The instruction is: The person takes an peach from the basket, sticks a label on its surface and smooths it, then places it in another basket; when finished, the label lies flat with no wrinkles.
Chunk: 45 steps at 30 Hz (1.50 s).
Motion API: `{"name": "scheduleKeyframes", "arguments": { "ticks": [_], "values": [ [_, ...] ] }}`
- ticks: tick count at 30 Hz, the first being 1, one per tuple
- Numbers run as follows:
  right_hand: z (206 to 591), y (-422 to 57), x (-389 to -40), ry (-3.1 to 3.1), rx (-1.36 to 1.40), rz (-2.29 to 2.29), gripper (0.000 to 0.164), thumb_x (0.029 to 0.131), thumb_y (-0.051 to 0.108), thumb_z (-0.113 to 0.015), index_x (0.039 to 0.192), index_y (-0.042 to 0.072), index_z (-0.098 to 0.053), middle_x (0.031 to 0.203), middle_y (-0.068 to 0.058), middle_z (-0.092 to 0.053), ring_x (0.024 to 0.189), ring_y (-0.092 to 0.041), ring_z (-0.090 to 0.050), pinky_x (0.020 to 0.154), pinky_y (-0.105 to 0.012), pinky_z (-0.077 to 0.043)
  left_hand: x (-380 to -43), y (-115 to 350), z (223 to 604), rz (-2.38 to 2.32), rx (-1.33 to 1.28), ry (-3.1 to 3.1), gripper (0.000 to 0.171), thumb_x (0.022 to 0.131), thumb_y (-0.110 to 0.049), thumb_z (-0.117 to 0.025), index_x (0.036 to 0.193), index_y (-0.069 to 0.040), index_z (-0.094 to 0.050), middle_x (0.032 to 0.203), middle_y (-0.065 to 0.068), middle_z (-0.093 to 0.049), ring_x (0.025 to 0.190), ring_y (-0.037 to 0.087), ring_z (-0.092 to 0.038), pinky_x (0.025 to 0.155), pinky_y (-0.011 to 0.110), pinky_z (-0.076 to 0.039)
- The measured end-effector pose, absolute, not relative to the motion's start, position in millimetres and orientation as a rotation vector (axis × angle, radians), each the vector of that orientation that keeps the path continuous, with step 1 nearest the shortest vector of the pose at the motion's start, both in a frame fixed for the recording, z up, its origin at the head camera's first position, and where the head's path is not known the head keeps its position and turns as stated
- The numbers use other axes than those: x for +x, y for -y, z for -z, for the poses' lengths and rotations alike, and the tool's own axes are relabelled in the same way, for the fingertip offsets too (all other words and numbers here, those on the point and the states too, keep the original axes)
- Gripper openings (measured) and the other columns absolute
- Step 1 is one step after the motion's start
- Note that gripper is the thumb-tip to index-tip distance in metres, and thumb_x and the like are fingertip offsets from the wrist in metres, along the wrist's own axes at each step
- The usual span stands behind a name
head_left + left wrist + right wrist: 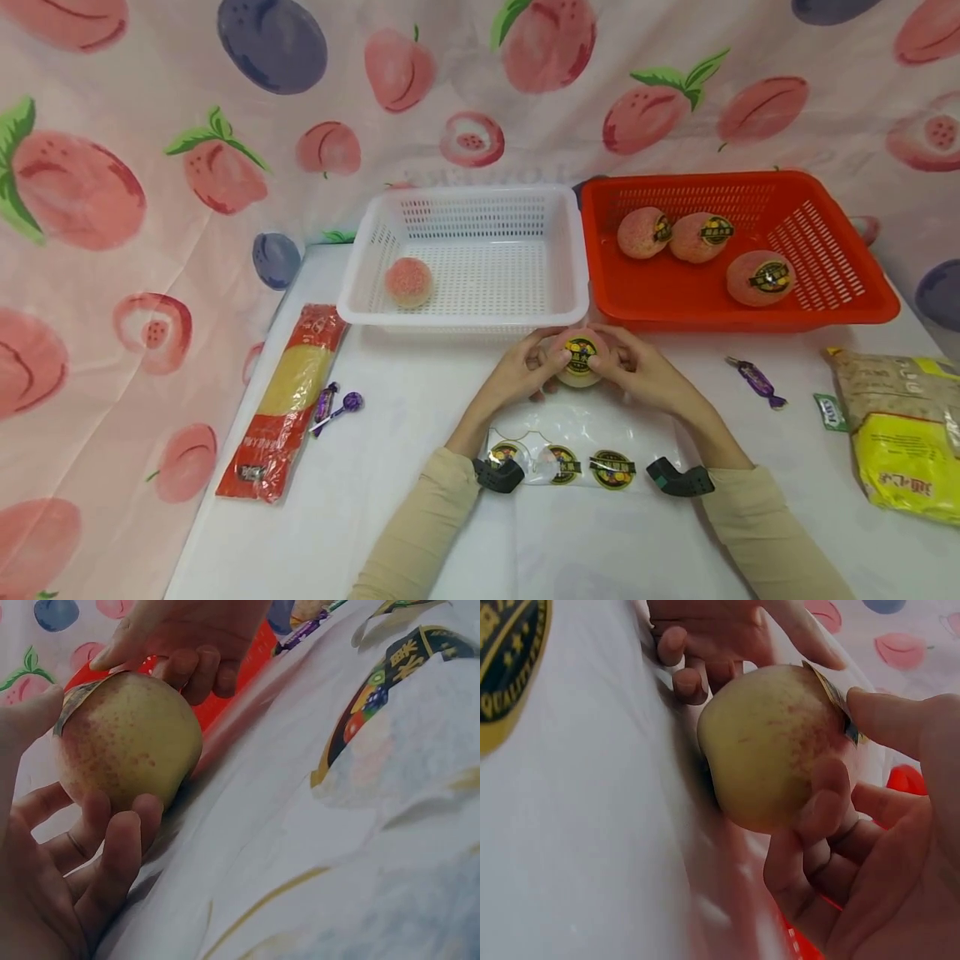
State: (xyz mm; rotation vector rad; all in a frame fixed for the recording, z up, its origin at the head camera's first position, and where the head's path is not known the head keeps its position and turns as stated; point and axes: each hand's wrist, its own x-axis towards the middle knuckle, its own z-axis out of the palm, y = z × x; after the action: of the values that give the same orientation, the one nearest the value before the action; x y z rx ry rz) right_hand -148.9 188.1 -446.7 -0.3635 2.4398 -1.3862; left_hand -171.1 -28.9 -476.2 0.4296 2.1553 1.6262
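Observation:
A pink and yellow peach (576,381) is held between both hands just in front of the baskets. My left hand (521,371) grips its left side and my right hand (637,372) its right side, fingers curled around it from below. Both thumbs press at a black and gold sticker (580,353) on the peach; in the right wrist view the sticker's edge (829,694) stands slightly off the skin. Below the hands lies a clear sticker sheet (600,425) with more of these round labels (612,469).
A white basket (465,319) holds one peach (408,282) without a visible sticker. Beside it, a red basket (738,317) contains three stickered peaches (761,277). Noodle pack (281,400), lollipop (351,402) and wrapped candy lie left; another candy (756,379), small green packet (830,412) and yellow bag (903,454) lie right.

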Motion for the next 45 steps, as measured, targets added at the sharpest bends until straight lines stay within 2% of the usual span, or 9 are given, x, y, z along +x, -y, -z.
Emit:
{"name": "scheduleKeyframes", "arguments": {
  "ticks": [5, 10, 15, 20, 25, 32, 37, 45],
  "values": [
    [449, -186, -149, -2.492, -0.334, 1.367, 0.06, 0.082, 0.041, -0.058, 0.134, 0.023, -0.033, 0.065, -0.005, -0.047, 0.054, -0.015, -0.047, 0.045, -0.026, -0.041, -170, 27, 478, -1.647, 0.425, -2.189, 0.042, 0.081, -0.048, -0.056, 0.12, -0.042, -0.043, 0.065, 0.014, -0.059, 0.05, 0.023, -0.06, 0.042, 0.034, -0.048],
    [448, -179, -147, -2.56, -0.291, 1.381, 0.055, 0.083, 0.041, -0.057, 0.131, 0.022, -0.037, 0.064, -0.006, -0.051, 0.055, -0.014, -0.049, 0.048, -0.024, -0.04, -170, 24, 480, -1.666, 0.426, -2.244, 0.039, 0.082, -0.047, -0.055, 0.119, -0.039, -0.045, 0.062, 0.013, -0.058, 0.046, 0.022, -0.058, 0.042, 0.032, -0.048],
    [448, -172, -145, -2.655, -0.216, 1.372, 0.052, 0.084, 0.045, -0.054, 0.128, 0.022, -0.041, 0.061, -0.006, -0.052, 0.054, -0.013, -0.05, 0.048, -0.024, -0.039, -168, 20, 481, -1.681, 0.428, -2.389, 0.038, 0.082, -0.049, -0.055, 0.116, -0.034, -0.05, 0.053, 0.007, -0.054, 0.039, 0.017, -0.051, 0.04, 0.027, -0.042],
    [448, -170, -142, -2.678, -0.18, 1.356, 0.054, 0.082, 0.05, -0.053, 0.127, 0.023, -0.042, 0.062, -0.004, -0.051, 0.054, -0.014, -0.049, 0.048, -0.024, -0.038, -167, 19, 481, -1.663, 0.382, -2.382, 0.042, 0.076, -0.058, -0.056, 0.113, -0.039, -0.049, 0.054, 0.001, -0.053, 0.041, 0.017, -0.052, 0.042, 0.028, -0.044],
    [447, -173, -141, -2.711, -0.221, 1.292, 0.056, 0.08, 0.053, -0.053, 0.128, 0.026, -0.041, 0.065, -0.001, -0.047, 0.057, -0.013, -0.044, 0.048, -0.023, -0.034, -168, 23, 479, -1.649, 0.338, -2.312, 0.045, 0.071, -0.06, -0.06, 0.111, -0.043, -0.049, 0.057, 0.002, -0.055, 0.044, 0.019, -0.054, 0.045, 0.032, -0.048],
    [443, -176, -140, -2.642, -0.304, 1.29, 0.058, 0.079, 0.048, -0.058, 0.13, 0.03, -0.037, 0.071, -0.002, -0.045, 0.064, -0.014, -0.043, 0.05, -0.024, -0.033, -170, 29, 477, -1.663, 0.323, -2.189, 0.05, 0.068, -0.054, -0.067, 0.112, -0.041, -0.049, 0.063, 0.008, -0.059, 0.05, 0.02, -0.059, 0.047, 0.034, -0.051],
    [442, -177, -141, -2.58, -0.344, 1.337, 0.06, 0.078, 0.044, -0.062, 0.13, 0.028, -0.036, 0.074, -0.003, -0.045, 0.065, -0.014, -0.044, 0.05, -0.023, -0.033, -175, 34, 478, -1.656, 0.352, -2.118, 0.051, 0.068, -0.049, -0.069, 0.113, -0.036, -0.049, 0.067, 0.01, -0.061, 0.054, 0.022, -0.062, 0.048, 0.035, -0.052],
    [441, -181, -141, -2.487, -0.393, 1.36, 0.064, 0.079, 0.036, -0.064, 0.133, 0.023, -0.033, 0.073, -0.005, -0.046, 0.06, -0.013, -0.046, 0.049, -0.022, -0.038, -175, 42, 471, -1.707, 0.44, -1.951, 0.051, 0.073, -0.027, -0.071, 0.118, -0.023, -0.047, 0.077, 0.019, -0.064, 0.06, 0.03, -0.063, 0.054, 0.04, -0.052]
  ]
}}
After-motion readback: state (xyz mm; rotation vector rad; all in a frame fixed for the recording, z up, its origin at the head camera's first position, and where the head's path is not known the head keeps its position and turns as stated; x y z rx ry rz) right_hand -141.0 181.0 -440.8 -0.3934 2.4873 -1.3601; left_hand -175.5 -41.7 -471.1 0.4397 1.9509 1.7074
